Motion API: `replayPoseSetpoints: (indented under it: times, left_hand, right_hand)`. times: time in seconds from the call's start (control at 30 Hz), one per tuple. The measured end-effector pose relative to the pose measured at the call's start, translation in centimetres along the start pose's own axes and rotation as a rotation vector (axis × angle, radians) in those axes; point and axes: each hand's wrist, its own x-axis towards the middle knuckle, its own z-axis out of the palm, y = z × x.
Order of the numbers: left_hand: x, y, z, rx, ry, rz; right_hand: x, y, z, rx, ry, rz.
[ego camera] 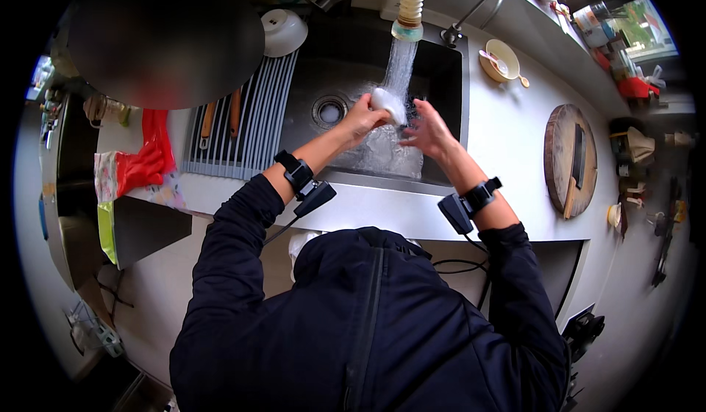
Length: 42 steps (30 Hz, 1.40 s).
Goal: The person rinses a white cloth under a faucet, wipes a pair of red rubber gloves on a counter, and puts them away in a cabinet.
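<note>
My left hand (361,118) grips a small white object (388,105), perhaps a cup or bowl, in the stream from the ribbed faucet hose (409,12). Just to its right is my right hand (433,131), fingers spread and slightly blurred, apart from the white object. Both hands are over the steel sink (369,183), where water splashes on the bottom. The round drain (330,111) lies left of the stream. What the white object is exactly cannot be told, as fingers and water cover part of it.
A roll-up drying rack (237,158) with an upturned white bowl (284,32) covers the sink's left side. Red rubber gloves (144,161) lie at left. On the right counter are a cream bowl (499,61) with a spoon and a round wooden board (557,153) bearing a cleaver. A dark blurred disc hides the upper left.
</note>
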Motion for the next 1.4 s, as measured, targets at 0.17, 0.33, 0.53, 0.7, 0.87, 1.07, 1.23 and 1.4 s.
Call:
replayPoseSetpoints:
  times: [0.17, 0.33, 0.53, 0.7, 0.87, 1.07, 1.23, 1.4]
  left_hand:
    - [-0.6, -1.1, 1.0, 0.129, 0.096, 0.274]
    - [-0.5, -0.6, 0.8, 0.272, 0.233, 0.149]
    - [2.4, -2.4, -0.6, 0.593, 0.287, 0.078]
    - [1.0, -1.1, 0.1, 0.182, 0.052, -0.240]
    - [1.8, 0.4, -1.7, 0.319, -0.065, -0.296]
    - [6.4, 7.4, -7.8, 0.652, 0.589, 0.493]
    - [9.2, 13.5, -10.1, 0.442, 0.640, 0.558]
    - [10.0, 15.5, -8.4, 0.445, 0.704, 0.557]
  right_hand:
    - [4.5, 2.1, 1.3, 0.381, -0.526, 0.053]
    - [4.3, 2.9, 3.4, 0.223, -0.237, -0.147]
    - [5.9, 4.4, 3.9, -0.028, -0.078, -0.508]
    - [5.5, 4.6, 3.7, -0.594, 0.098, -0.751]
    - [6.5, 4.7, 2.3, -0.657, 0.004, -0.903]
    - [3.2, 0.9, 1.6, 0.187, -0.173, -0.009]
    - [2.1, 0.2, 2.0, 0.347, -0.272, 0.102]
    - [1.5, -0.7, 1.3, 0.402, -0.367, 0.100]
